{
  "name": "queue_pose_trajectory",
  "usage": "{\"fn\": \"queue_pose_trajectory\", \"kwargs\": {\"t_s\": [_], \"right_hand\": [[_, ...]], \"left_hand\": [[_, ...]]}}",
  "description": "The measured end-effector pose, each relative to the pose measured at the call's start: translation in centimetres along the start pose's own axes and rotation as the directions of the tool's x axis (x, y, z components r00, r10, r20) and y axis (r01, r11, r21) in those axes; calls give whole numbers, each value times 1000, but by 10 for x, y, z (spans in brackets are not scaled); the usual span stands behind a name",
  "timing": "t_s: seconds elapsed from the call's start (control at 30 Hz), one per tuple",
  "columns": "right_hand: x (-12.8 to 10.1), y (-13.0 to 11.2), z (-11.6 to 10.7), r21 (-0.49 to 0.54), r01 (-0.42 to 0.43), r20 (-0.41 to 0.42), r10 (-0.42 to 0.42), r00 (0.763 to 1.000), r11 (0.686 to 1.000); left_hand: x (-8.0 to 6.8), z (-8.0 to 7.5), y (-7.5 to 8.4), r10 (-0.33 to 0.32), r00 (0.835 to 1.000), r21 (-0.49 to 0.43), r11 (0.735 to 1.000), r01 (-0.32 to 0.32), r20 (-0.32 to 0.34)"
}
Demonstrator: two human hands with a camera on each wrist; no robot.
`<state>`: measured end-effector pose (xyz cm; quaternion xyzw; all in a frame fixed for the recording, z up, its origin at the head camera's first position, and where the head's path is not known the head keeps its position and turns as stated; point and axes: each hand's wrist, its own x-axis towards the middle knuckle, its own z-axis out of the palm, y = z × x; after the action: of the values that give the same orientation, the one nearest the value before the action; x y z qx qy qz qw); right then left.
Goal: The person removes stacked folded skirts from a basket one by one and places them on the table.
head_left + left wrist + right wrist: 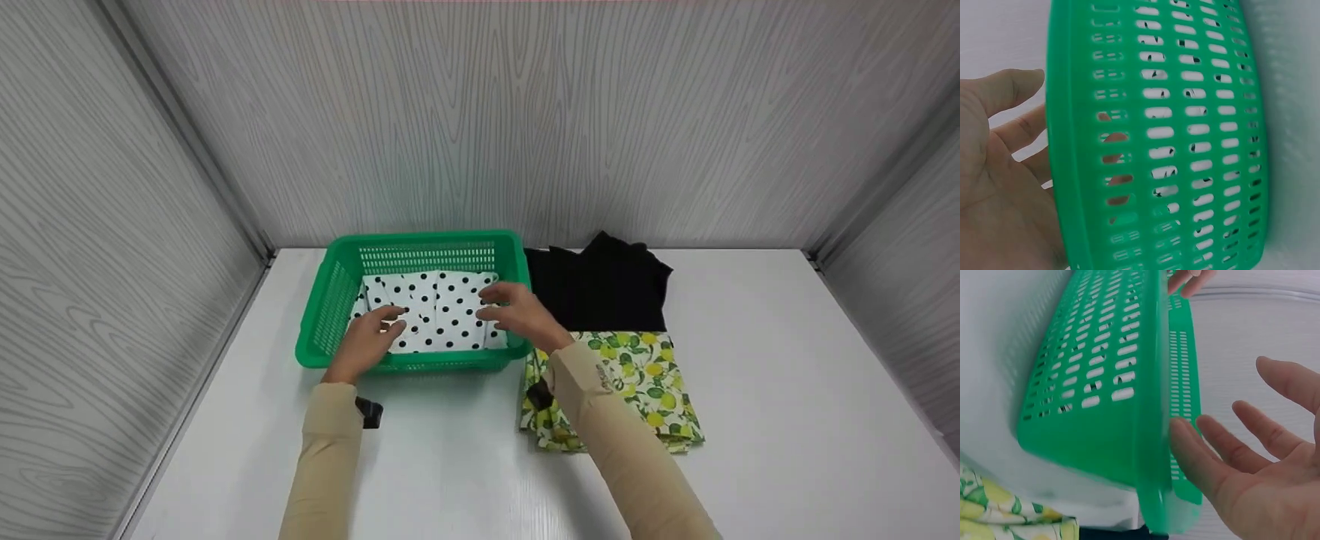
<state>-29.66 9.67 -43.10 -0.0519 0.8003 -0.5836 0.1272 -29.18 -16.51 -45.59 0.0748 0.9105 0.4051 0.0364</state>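
Observation:
Inside a green plastic basket [420, 365] lies a folded white cloth with black dots [439, 311]. My left hand [367, 341] hovers over the basket's front left part, fingers relaxed and nothing between them. In the left wrist view the left hand [1005, 152] is beside the basket's rim, some fingers showing through the slots. My right hand [517, 311] is above the basket's right end with fingers loosely spread and holding nothing. The right wrist view has that hand [1264, 467] at the rim near a corner.
Right of the basket a folded black cloth [600, 289] lies toward the back wall. In front of it is a folded lemon-print cloth [645, 382], partly under my right forearm in view. Grey wood-grain panels [480, 120] enclose the white table [757, 390] at the back and sides.

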Motion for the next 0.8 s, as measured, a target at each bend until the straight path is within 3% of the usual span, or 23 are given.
{"fn": "queue_pose_trajectory", "kwargs": {"t_s": [0.2, 0.47, 0.8], "right_hand": [[14, -1, 18, -55, -40, 19, 41, 999, 998], [24, 7, 32, -131, -107, -81, 96, 992, 986], [32, 16, 45, -149, -151, -233, 114, 966, 977]], "left_hand": [[6, -6, -10, -41, 999, -22, 999, 41, 0], [20, -13, -13, -41, 999, 9, 999, 41, 11], [33, -17, -27, -181, 983, 80, 981, 178, 37]]}}
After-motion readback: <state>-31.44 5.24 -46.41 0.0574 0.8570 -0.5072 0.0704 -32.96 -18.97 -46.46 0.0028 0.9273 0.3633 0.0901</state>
